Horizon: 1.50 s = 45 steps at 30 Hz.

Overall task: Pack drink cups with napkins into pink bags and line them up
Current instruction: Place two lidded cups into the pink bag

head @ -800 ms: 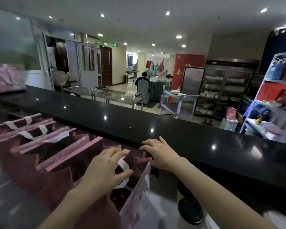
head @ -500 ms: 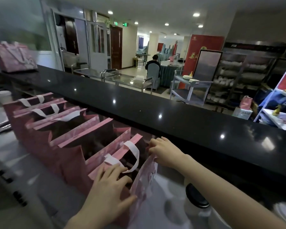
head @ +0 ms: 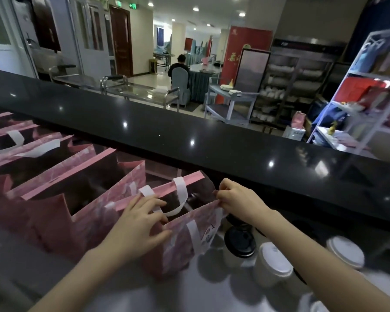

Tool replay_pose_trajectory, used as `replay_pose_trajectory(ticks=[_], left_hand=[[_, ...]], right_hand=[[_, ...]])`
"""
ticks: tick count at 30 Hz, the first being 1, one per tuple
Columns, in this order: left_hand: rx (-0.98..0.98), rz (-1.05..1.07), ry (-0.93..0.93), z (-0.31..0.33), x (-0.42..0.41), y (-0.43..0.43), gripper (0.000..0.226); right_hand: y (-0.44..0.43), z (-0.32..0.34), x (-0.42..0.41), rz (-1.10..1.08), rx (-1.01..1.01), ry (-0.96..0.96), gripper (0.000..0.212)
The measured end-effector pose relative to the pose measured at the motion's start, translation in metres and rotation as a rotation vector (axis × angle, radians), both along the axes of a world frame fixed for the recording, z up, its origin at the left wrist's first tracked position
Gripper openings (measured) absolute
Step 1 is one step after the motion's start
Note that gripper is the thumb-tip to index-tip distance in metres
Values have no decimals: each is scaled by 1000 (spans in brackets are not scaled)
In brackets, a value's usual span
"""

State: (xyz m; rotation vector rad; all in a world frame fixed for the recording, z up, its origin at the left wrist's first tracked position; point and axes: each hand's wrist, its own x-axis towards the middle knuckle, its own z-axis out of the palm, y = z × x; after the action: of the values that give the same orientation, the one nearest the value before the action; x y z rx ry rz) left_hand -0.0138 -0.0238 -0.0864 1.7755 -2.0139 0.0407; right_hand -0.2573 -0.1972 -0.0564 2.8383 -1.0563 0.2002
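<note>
Pink bag (head: 180, 242), end of row on counter (head: 189, 293), mouth held apart: left hand (head: 135, 224) pinches near rim, right hand (head: 236, 201) pinches far corner. Risk: a hard pull could tear paper or tip it onto neighbouring cups (head: 273, 264).

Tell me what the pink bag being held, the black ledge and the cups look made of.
Pink bag: probably matte paper, stiff creased folds.
Black ledge: polished stone or similar, mirroring ceiling lights.
Cups: likely paper, white body, plastic-looking lids; blurred.

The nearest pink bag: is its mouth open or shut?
Open: left hand and right hand spread the pink bag; its dark interior shows.
</note>
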Motion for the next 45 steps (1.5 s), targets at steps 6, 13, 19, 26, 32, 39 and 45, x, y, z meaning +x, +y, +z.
replay_pose_trajectory(ticks=[6,13,19,26,32,39,45], left_hand=[[66,-81,6,10,9,-33,39],[-174,4,142,15,16,-49,24],[-84,73,19,15,16,-50,45],[194,57,-66,15,14,-39,88],[236,48,-130,13,9,-32,96],[230,20,-139,12,3,-25,102],[258,27,-179,17,8,-14,101]], right_hand=[[3,-7,-27,-56,86,-169,26],[17,-32,-62,-239,147,-446,48],[28,-73,-60,-308,223,189,75],[44,-70,-52,-218,298,208,87],[78,29,-64,-2,529,-79,89],[68,120,-28,100,371,-355,83],[52,66,26,0,321,-218,85]])
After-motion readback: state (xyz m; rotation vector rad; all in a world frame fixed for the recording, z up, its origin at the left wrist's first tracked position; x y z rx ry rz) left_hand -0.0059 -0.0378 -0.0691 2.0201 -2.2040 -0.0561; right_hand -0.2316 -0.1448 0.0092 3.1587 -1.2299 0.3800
